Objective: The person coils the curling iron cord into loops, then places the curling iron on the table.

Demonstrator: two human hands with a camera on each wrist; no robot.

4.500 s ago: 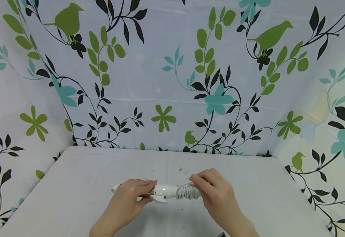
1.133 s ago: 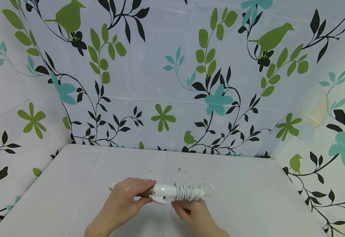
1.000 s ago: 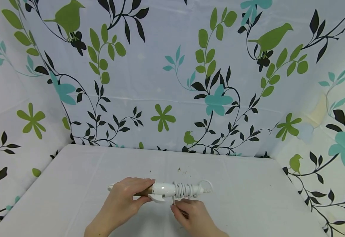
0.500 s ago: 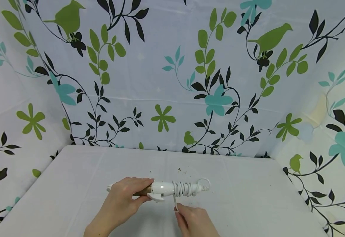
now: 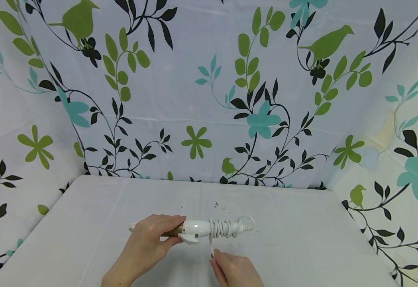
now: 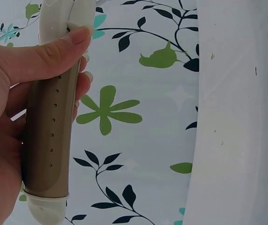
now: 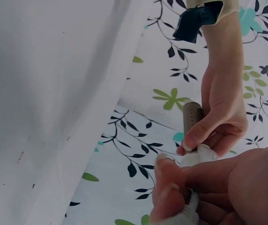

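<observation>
In the head view a curling iron [image 5: 197,228] lies level above the white table, its white handle pointing right. My left hand [image 5: 149,235] grips it around the brown barrel, thumb by the clamp lever. The left wrist view shows this barrel [image 6: 49,140] with a row of small holes and a white tip at the bottom. White cord [image 5: 221,229] is wound in several turns around the handle, and a small loop sticks out at its right end. My right hand [image 5: 235,269] pinches a short length of the cord below the handle; its curled fingers partly hide it in the right wrist view.
A white-covered table [image 5: 302,231] extends around the hands. Small dark crumbs [image 5: 216,205] are scattered behind the curling iron. Cloth printed with leaves and birds [image 5: 173,99] hangs at the back and both sides. A strapped device [image 7: 197,21] sits on the left wrist.
My right hand has gone from the handle's right end to below it, then drawn a length of cord down toward the front. My left hand keeps its grip, nearly still.
</observation>
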